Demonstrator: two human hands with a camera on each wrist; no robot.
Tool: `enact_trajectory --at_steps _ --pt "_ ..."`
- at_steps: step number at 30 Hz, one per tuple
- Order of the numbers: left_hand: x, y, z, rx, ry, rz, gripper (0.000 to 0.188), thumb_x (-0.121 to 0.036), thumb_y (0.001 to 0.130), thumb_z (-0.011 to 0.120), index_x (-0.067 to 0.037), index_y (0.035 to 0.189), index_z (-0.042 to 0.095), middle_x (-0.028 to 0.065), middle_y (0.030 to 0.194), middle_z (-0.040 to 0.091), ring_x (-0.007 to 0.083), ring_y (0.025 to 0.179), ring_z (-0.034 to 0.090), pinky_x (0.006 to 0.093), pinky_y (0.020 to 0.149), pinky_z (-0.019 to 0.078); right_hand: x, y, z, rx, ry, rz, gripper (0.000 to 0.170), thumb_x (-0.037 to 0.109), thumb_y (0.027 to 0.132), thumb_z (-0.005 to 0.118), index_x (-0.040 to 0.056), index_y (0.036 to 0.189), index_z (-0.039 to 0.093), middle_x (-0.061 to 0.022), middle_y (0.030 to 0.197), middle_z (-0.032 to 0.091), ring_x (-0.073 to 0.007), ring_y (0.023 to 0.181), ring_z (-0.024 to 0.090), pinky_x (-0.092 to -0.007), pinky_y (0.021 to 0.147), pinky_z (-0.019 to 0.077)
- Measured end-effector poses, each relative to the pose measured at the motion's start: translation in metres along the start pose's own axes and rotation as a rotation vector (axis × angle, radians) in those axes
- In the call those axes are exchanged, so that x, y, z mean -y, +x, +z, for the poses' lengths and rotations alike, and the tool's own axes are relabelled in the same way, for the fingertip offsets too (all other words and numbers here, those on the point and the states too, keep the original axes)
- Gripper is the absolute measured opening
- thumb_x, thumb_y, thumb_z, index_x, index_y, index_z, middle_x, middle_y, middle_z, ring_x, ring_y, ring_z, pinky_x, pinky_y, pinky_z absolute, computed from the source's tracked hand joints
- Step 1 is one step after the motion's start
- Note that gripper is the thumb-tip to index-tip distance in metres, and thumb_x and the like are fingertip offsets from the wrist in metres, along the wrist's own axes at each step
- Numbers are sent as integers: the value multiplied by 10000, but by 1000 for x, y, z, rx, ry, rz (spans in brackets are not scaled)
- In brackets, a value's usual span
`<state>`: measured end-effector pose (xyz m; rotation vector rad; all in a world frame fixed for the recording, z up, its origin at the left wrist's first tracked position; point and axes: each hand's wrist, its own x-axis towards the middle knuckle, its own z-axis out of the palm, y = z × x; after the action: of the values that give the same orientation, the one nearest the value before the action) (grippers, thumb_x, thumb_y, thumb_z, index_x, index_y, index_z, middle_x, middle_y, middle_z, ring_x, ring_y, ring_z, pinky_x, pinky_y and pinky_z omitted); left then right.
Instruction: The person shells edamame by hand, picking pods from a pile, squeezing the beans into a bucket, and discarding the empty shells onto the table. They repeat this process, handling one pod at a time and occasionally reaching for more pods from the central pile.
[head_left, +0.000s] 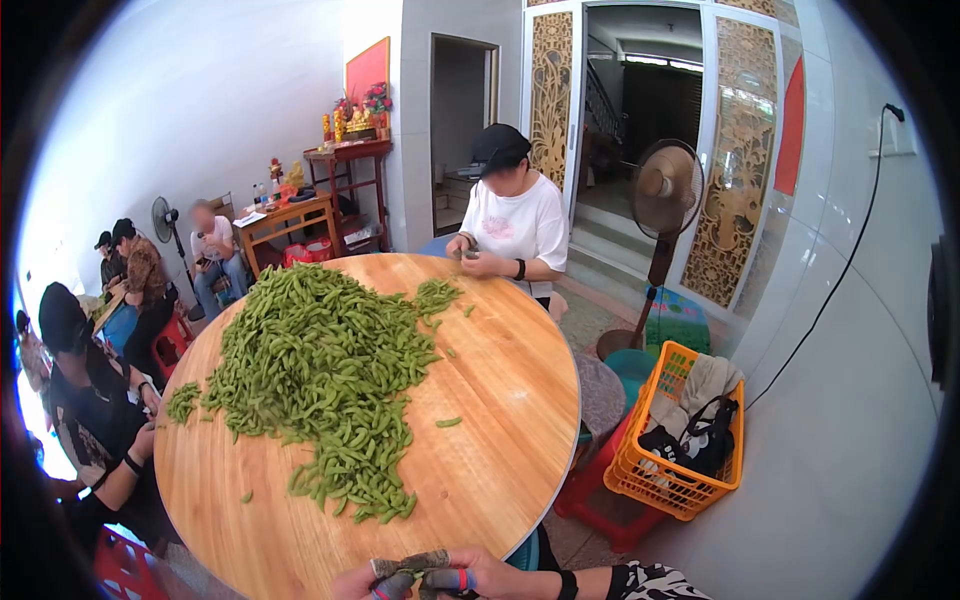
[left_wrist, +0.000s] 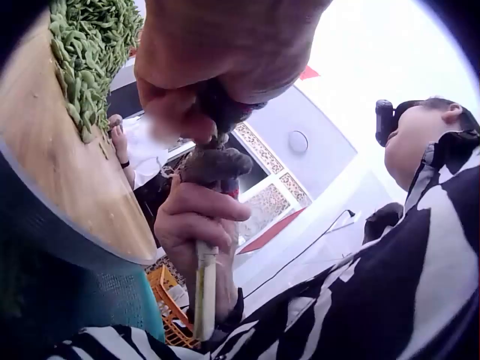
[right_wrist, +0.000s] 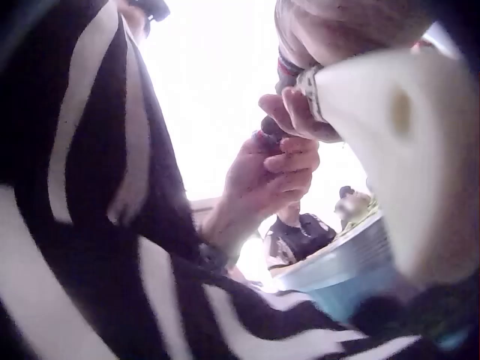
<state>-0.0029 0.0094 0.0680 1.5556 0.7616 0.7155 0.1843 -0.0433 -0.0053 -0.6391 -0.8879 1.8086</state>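
Observation:
At the near edge of the round wooden table [head_left: 500, 450], my two hands meet in the head view. Grey covers with red and blue bands wrap some of the fingers. My left hand [head_left: 362, 582] pinches a green bean pod [head_left: 416, 574] at its fingertips, mostly hidden by the fingers. Held in my right hand [head_left: 488, 572] is a slim tool with a pale handle [left_wrist: 205, 289]; its working end is hidden between the hands. That handle looms large in the right wrist view. A big heap of green pods [head_left: 320, 370] covers much of the tabletop beyond.
Across the table sits a person in a white shirt [head_left: 520, 220], hands at the edge. Another in dark clothes [head_left: 85, 390] sits at the left. An orange crate [head_left: 655, 480] with cloth and a bag stands right, near a fan [head_left: 668, 190]. A few loose pods [head_left: 449, 422] lie apart.

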Motion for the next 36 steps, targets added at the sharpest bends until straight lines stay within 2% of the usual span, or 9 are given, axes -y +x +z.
enact_trajectory --at_steps 3,4,6,10,13,21,23,25,36 --pt "20 7 -9 167 -121 -433 165 -165 916 545 -32 880 636 -2 639 562 73 503 478 191 448 349 20 -7 3 -137 -405 33 284 173 910 590 44 1162 567 0 762 588 -21 569 492 -163 479 373" --pt "25 7 -8 161 -122 -438 165 -165 916 545 -32 880 636 -2 639 562 73 503 478 191 448 349 20 2 6 -114 -491 -180 266 211 876 653 29 1058 588 -25 803 603 -47 699 523 -206 598 426" --pt "34 5 -5 211 -368 -529 138 -160 908 563 -34 891 618 1 594 543 83 437 439 187 400 301 32 4 7 -73 -596 -104 292 214 860 675 30 1065 579 -10 806 589 -57 738 521 -227 646 437" --pt "49 2 -13 221 -614 -574 222 -228 908 596 -22 992 602 35 603 547 106 441 456 194 400 321 36 11 2 13 -801 -63 318 206 841 693 34 1074 562 -23 821 583 -90 772 528 -258 709 451" --pt "55 -4 -20 372 -710 -518 147 -75 897 562 18 1010 577 64 809 620 112 655 563 232 557 447 33 4 1 44 -857 -91 264 181 850 657 28 1045 565 -67 823 595 -135 769 552 -285 719 460" --pt "46 -9 -22 270 -247 -425 101 -59 914 508 6 900 584 48 742 615 96 608 579 226 496 444 42 0 18 -196 -804 -129 151 5 804 637 -16 948 597 -125 840 604 -193 758 616 -296 662 489" --pt "49 -12 -16 255 -164 -381 128 -44 920 458 -5 883 573 39 726 599 96 600 576 228 488 445 30 6 24 -9 -1139 -494 218 27 756 700 -9 950 609 -106 770 587 -228 649 591 -299 580 469" --pt "50 -12 -14 237 -181 -434 127 -37 918 447 -6 891 567 37 725 593 97 599 578 225 480 448 16 9 17 -16 -1296 -406 210 18 716 685 -2 867 540 -160 780 572 -340 692 597 -379 587 480" --pt "59 -12 -9 238 -527 -517 100 -68 922 470 -27 873 547 27 661 558 85 476 525 222 404 433 22 2 24 -43 -1181 -320 260 35 720 714 -16 929 568 -154 811 584 -329 694 601 -358 610 493"
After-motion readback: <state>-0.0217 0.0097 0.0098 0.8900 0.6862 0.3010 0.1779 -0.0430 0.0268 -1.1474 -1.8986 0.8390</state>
